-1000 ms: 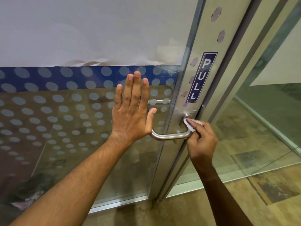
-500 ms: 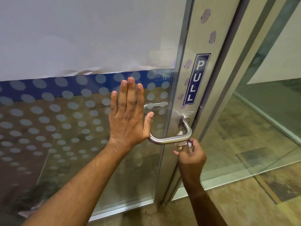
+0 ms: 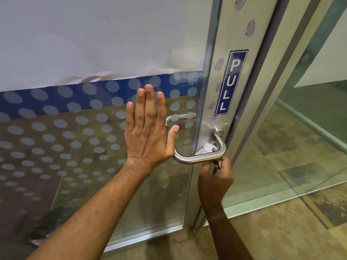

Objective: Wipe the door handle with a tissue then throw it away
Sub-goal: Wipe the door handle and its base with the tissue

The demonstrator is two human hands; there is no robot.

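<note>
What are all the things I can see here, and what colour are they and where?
door handle: one, silver metal, on the door's frame, curved.
tissue: one, white, crumpled, tucked behind the handle's bar.
PULL sign: one, dark blue with white letters, upright on the frame above the handle.
glass door: one, see-through with pale dots, a blue band and a white sheet on top.
second handle: one, silver, seen through the glass on the other side.
floor: brown and tan tiles, bottom right.
left hand: one, flat on the glass, fingers straight.
right hand: one, below the handle, its grip on the tissue.
</note>
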